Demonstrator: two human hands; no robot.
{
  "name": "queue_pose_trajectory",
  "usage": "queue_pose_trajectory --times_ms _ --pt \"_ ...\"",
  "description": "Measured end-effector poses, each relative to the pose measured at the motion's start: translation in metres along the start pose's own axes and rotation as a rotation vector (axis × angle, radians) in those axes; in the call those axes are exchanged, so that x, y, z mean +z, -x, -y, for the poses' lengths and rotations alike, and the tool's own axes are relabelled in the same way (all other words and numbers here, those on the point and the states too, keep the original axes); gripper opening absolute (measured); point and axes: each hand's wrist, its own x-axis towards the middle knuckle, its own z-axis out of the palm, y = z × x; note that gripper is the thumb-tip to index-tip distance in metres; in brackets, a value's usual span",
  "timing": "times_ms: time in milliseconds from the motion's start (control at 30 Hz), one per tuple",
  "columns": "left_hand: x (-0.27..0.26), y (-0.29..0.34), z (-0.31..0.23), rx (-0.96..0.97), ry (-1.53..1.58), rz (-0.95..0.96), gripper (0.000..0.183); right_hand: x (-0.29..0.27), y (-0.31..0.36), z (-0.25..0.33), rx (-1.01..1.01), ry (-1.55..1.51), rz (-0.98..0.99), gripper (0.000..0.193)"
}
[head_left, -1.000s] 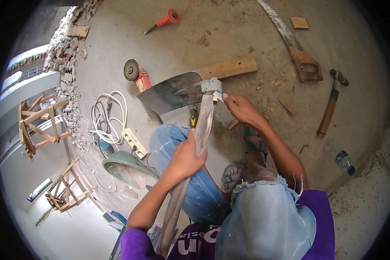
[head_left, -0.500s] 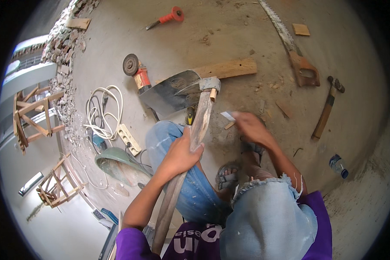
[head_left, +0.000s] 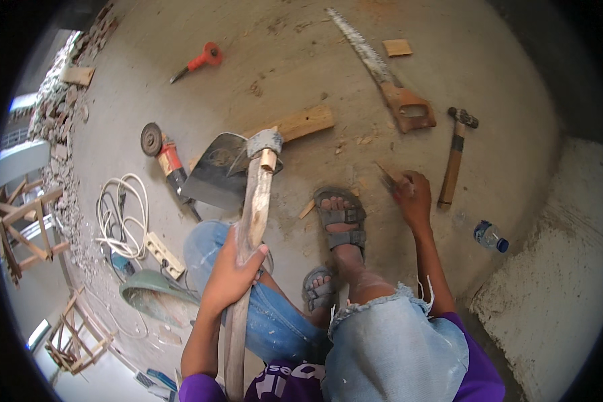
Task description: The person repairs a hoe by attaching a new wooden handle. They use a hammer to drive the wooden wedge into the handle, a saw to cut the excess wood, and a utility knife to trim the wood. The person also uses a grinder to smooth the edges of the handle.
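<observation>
My left hand [head_left: 233,271] is wrapped round the wooden handle of a hoe [head_left: 256,208], which rises between my knees. The hoe's broad dark metal blade [head_left: 216,175] points away to the left, and a small wooden wedge [head_left: 268,159] shows at its head socket. Low over the floor to the right, my right hand [head_left: 414,199] has its fingers drawn together at a thin wood sliver [head_left: 386,173]. Motion blurs its fingertips. Beyond the hoe head lies a wooden plank [head_left: 306,124], partly hidden by the blade.
A handsaw [head_left: 409,107], a hammer [head_left: 456,157] and a plastic bottle [head_left: 490,236] lie right. Left are an angle grinder [head_left: 171,161], a coiled white cable [head_left: 122,214], a power strip [head_left: 165,256] and a green bowl-like object [head_left: 157,295]. A red-handled chisel [head_left: 197,61] lies farther off.
The view has shifted right, so the floor things appear farther left. My right hand has moved right, away from the hoe, to the wood sliver. My left hand keeps its hold on the handle.
</observation>
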Motion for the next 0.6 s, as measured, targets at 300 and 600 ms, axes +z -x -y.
queue_pose_trajectory --times_ms 300,600 --pt "-0.037 0.033 -0.018 0.305 0.047 -0.129 0.059 0.012 -0.027 0.000 -0.059 0.107 0.076 0.032" --pt "-0.057 -0.005 -0.037 0.201 1.102 0.671 0.044 0.035 -0.045 0.000 -0.228 -0.092 0.092 0.026"
